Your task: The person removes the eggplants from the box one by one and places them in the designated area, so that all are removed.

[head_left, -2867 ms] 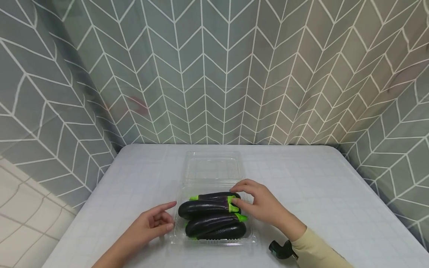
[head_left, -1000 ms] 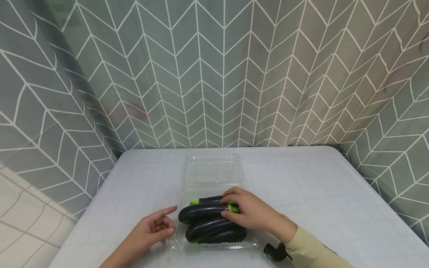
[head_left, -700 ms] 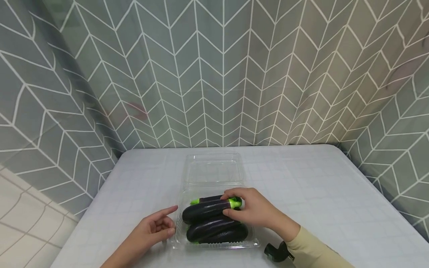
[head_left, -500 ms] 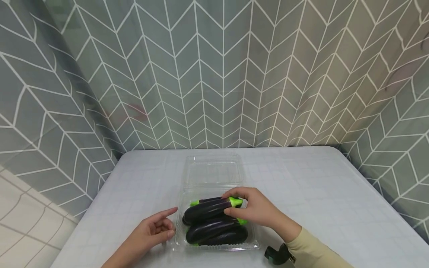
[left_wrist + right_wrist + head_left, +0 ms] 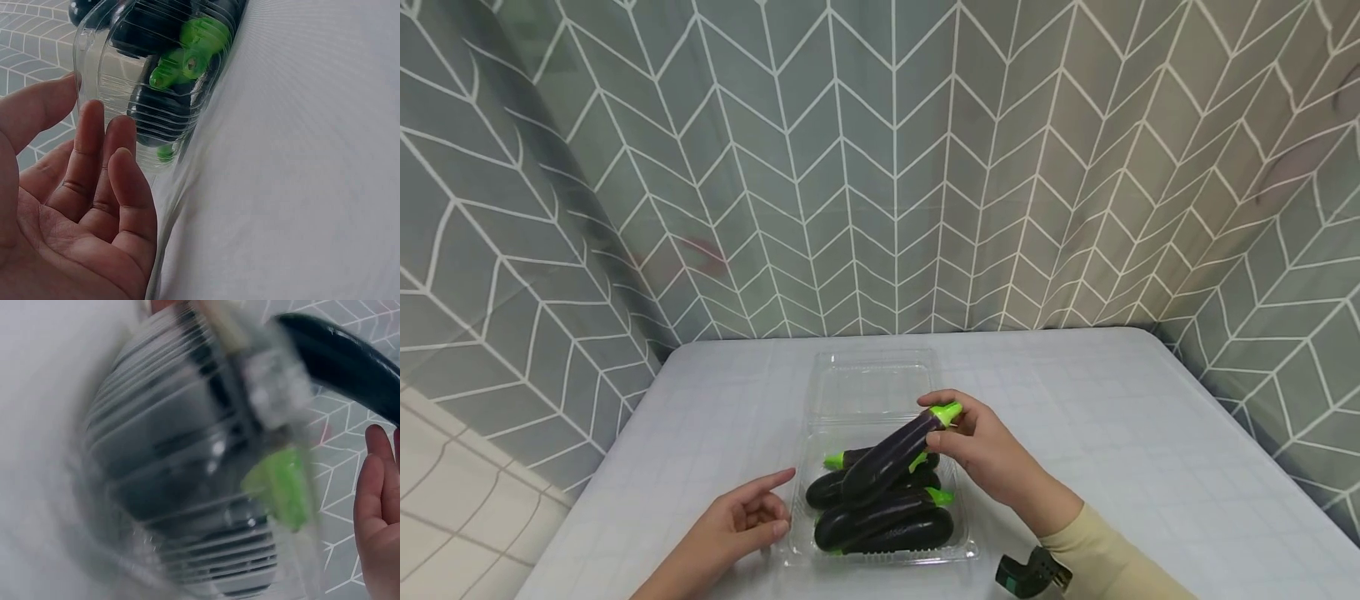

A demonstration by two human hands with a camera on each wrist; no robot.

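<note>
Lifted eggplant: stem end (image 5: 946,414) has come up and toward the open lid since half a second ago, when it lay much flatter on the pile; body (image 5: 887,462) now slants over the others, blunt end low. Can't tell if that end is touching.
Rest of pile: four more eggplants visible in the base of the clear plastic box (image 5: 967,533), two toward the front edge (image 5: 880,518), others under and behind the lifted one.
Lid: folded back (image 5: 874,379), lying beyond the base on the white table (image 5: 1075,417).
Slip risk: skin looks glossy and the hold is at one end only, so the heavy blunt end could swing down, or the stem could twist out of the fingers.
Pile risk: low blunt end could drag on its neighbours and roll one toward the wall.
Box risk: thin plastic, looks light; a snag could skid it, with only a light left hand beside it.
Right hand (image 5: 988,454): partly closed, thumb and fingers pinching the lifted eggplant near its stem.
Left hand (image 5: 737,521): loosely open, index extended, other fingers half bent, gripping nothing; index tip right at the box's left rim, contact unclear.
</note>
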